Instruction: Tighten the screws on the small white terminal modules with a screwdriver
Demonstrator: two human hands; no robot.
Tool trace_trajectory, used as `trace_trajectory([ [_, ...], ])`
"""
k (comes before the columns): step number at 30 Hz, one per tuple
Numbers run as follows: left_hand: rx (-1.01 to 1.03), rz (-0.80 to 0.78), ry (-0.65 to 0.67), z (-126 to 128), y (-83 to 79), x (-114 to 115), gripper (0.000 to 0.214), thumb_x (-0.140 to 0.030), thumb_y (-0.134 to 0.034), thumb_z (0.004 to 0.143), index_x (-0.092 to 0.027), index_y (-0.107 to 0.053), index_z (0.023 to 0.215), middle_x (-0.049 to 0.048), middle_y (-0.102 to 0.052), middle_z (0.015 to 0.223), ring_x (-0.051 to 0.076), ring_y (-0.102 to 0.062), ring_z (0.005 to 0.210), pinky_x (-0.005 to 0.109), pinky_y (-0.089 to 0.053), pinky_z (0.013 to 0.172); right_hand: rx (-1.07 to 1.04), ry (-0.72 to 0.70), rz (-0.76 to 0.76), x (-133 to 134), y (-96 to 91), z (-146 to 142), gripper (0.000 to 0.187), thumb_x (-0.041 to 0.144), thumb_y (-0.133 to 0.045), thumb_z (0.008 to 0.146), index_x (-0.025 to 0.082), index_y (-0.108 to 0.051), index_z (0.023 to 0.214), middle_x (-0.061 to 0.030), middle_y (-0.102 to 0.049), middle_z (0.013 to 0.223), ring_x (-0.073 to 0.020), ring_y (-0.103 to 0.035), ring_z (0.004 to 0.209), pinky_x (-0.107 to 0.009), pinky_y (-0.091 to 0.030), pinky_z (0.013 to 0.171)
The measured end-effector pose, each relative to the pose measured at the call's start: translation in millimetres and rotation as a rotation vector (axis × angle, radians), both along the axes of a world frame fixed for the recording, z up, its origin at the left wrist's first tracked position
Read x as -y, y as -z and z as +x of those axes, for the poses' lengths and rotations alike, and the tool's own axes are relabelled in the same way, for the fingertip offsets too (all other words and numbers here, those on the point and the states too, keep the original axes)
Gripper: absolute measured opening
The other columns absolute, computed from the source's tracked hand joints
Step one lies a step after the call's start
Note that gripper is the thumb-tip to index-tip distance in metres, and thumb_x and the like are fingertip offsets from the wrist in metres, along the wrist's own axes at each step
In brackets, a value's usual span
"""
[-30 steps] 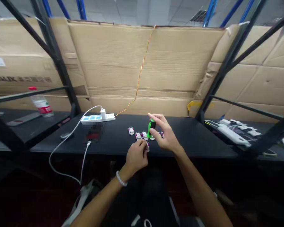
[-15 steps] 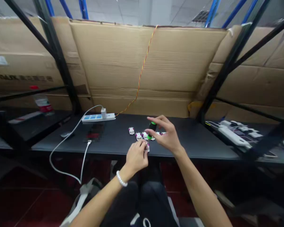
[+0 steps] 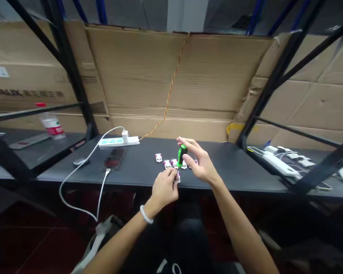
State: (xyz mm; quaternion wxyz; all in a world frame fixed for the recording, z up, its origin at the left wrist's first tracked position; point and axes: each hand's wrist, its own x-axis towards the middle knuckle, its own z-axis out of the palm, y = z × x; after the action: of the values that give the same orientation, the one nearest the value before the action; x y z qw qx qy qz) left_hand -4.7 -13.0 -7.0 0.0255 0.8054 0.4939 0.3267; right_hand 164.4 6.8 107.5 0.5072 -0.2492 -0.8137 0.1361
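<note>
My right hand [image 3: 199, 161] grips a screwdriver with a green and black handle [image 3: 181, 154], held nearly upright with its tip pointing down. My left hand [image 3: 165, 187] pinches a small white and magenta part [image 3: 177, 178] at the front edge of the black table [image 3: 240, 167], right under the screwdriver's tip. Several more of these small white and magenta parts [image 3: 167, 163] lie in a loose row on the table just behind my hands.
A white power strip [image 3: 118, 142] with a plugged charger and a white cable [image 3: 74, 171] lies at the left back. A water bottle [image 3: 50, 123] stands on the left shelf. More white power strips [image 3: 280, 160] lie at the right. Cardboard sheets [image 3: 171, 83] wall the back; black frame bars cross both sides.
The screwdriver tilted toward flat half a second ago and now stands nearly upright again over the part. My left hand has stayed on the part.
</note>
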Motion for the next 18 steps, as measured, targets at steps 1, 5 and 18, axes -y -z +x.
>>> trace_trajectory([
  [1,0.006,-0.005,0.0,-0.3,-0.4,-0.2,0.015,-0.011,-0.059,0.088,-0.022,-0.06,0.099,0.0091,-0.068,0.123,0.027,-0.066,0.102,0.04,-0.052,0.09,-0.002,-0.02,-0.023,0.0,0.1,0.0,0.045,0.034,-0.057,0.104,0.029,-0.06,0.149,-0.0099,-0.069,0.129,-0.0229,-0.068,0.112,-0.041,-0.058,0.097],
  [5,0.023,-0.007,0.003,-0.9,-1.7,-0.5,0.014,-0.01,-0.06,0.087,-0.022,-0.06,0.096,0.0077,-0.068,0.119,0.026,-0.067,0.1,0.039,-0.053,0.088,-0.039,0.135,0.053,-0.6,0.6,-0.6,0.037,0.038,-0.078,0.091,0.028,-0.075,0.126,-0.0055,-0.07,0.101,-0.0191,-0.065,0.086,-0.036,-0.06,0.081],
  [18,-0.003,0.002,-0.002,-0.5,1.7,-0.5,0.016,-0.011,-0.058,0.088,-0.022,-0.061,0.1,0.0088,-0.068,0.121,0.026,-0.066,0.102,0.04,-0.052,0.09,-0.044,0.121,0.044,0.6,2.7,1.2,0.04,0.038,-0.071,0.095,0.029,-0.071,0.134,-0.0088,-0.069,0.118,-0.0226,-0.068,0.1,-0.038,-0.06,0.087],
])
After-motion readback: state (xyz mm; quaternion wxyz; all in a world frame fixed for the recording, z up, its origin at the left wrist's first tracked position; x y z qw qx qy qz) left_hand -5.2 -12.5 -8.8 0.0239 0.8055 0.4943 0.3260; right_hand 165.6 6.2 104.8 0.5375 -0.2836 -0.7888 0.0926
